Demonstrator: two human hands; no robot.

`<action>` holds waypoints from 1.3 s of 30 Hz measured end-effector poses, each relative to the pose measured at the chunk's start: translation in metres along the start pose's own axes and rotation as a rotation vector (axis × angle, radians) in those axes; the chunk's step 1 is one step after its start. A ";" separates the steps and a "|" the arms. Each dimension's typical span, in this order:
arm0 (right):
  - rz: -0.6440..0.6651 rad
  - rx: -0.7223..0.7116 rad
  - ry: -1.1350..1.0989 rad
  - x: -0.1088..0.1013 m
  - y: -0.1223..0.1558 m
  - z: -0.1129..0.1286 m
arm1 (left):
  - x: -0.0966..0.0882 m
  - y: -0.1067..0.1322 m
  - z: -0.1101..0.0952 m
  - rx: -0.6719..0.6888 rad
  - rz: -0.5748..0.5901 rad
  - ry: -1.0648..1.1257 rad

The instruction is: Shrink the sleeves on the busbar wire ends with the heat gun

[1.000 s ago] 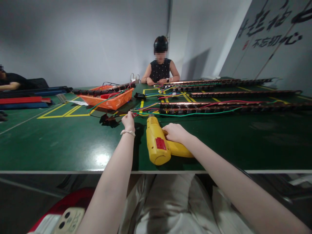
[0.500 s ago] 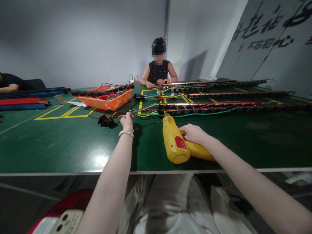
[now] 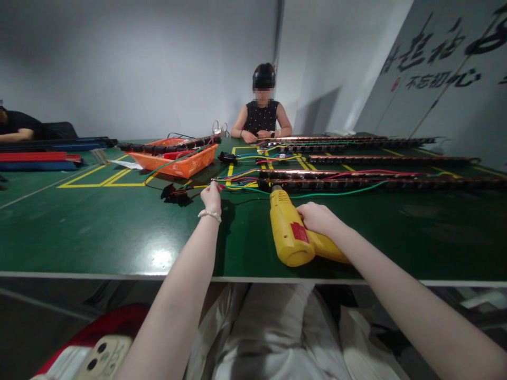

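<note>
My right hand (image 3: 318, 217) is wrapped round the handle of a yellow heat gun (image 3: 291, 229) with a red label. Its metal nozzle points away from me, close to the near end of a long dark strip assembly (image 3: 356, 182) with copper edging. Coloured wires (image 3: 241, 182) run out of the strip's left end. My left hand (image 3: 211, 196) pinches these wires between closed fingertips, left of the nozzle. Just beyond it on the left lies a black connector piece (image 3: 175, 194) joined to yellow wire. A green wire (image 3: 336, 194) curves along the strip's near side.
An orange basket (image 3: 174, 163) holding dark wired parts stands at the back left. More long strips (image 3: 396, 160) lie farther back. Red and blue bars (image 3: 37, 161) are at the far left. Across the green table (image 3: 99, 232) sits a person (image 3: 262, 116); another is at the left edge.
The view has shifted slightly, so most things appear a little to the right. Both hands keep their grips; the heat gun's nozzle stays near the strip end.
</note>
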State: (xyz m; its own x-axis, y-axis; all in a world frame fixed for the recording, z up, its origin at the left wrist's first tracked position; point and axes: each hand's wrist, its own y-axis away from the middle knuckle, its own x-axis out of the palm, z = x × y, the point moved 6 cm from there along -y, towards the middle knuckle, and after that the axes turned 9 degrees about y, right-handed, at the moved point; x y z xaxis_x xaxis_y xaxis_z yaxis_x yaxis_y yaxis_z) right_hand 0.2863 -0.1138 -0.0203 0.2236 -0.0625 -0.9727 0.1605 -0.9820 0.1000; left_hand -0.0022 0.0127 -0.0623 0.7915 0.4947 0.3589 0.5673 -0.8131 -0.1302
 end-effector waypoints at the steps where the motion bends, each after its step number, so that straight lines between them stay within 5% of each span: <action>1: -0.011 -0.011 0.007 -0.002 -0.002 0.005 | 0.000 0.000 0.000 0.000 -0.003 0.006; 10: -0.098 -0.139 0.002 -0.026 -0.021 0.070 | -0.002 0.000 0.000 -0.002 0.000 -0.046; 16: -0.128 -0.203 -0.022 -0.037 -0.029 0.103 | 0.005 0.000 -0.002 0.011 0.117 -0.080; 25: -0.158 -0.295 -0.049 -0.036 -0.022 0.112 | -0.003 0.003 -0.016 0.201 0.248 -0.675; 34: -0.145 -0.343 -0.058 -0.031 -0.007 0.116 | 0.024 0.012 -0.008 0.435 0.733 -0.767; 39: -0.098 -0.322 -0.059 -0.032 -0.003 0.116 | 0.028 0.007 0.003 0.514 0.784 -0.935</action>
State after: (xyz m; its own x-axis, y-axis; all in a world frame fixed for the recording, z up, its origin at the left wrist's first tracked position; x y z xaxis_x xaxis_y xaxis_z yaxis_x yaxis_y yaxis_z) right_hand 0.1671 -0.1295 -0.0136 0.1381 0.0099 -0.9904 0.4759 -0.8776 0.0575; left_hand 0.0243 0.0216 -0.0563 0.6870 0.1420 -0.7126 -0.2519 -0.8733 -0.4169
